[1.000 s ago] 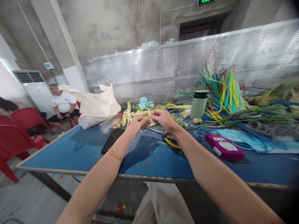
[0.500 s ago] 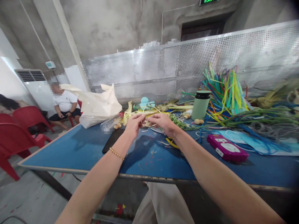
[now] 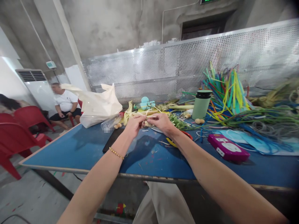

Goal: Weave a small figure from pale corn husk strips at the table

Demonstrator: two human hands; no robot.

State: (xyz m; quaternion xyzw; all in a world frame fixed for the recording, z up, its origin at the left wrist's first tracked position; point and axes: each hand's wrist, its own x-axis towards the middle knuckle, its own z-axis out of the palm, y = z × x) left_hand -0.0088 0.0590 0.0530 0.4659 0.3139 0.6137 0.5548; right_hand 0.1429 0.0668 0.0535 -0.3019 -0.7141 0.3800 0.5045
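Note:
My left hand (image 3: 135,125), with a gold bead bracelet (image 3: 116,153) on its wrist, is closed in a pinch above the blue table (image 3: 149,169). Close beside it, my right hand (image 3: 162,123) pinches too. Both sets of fingertips grip a pale, thin plant strip (image 3: 147,118) stretched in the small gap between them; its ends are partly hidden by the fingers. Behind the hands lie pale husk-like leaves (image 3: 128,114) and green leaves (image 3: 175,120). Under my right wrist lies a curved yellow handle (image 3: 171,142), with a red one (image 3: 187,135) close by.
To the left are a white plastic bag (image 3: 99,105), a clear bottle (image 3: 109,123) and a black flat object (image 3: 113,140). Rightward stand a green tumbler (image 3: 201,105), a purple box (image 3: 227,147) and colourful strips (image 3: 233,90). A person (image 3: 64,101) sits beyond the red chairs (image 3: 32,119).
Both hands stay nearly in place, with the fingers shifting slightly on the pale strip. The red handle shows more clearly beside my right forearm.

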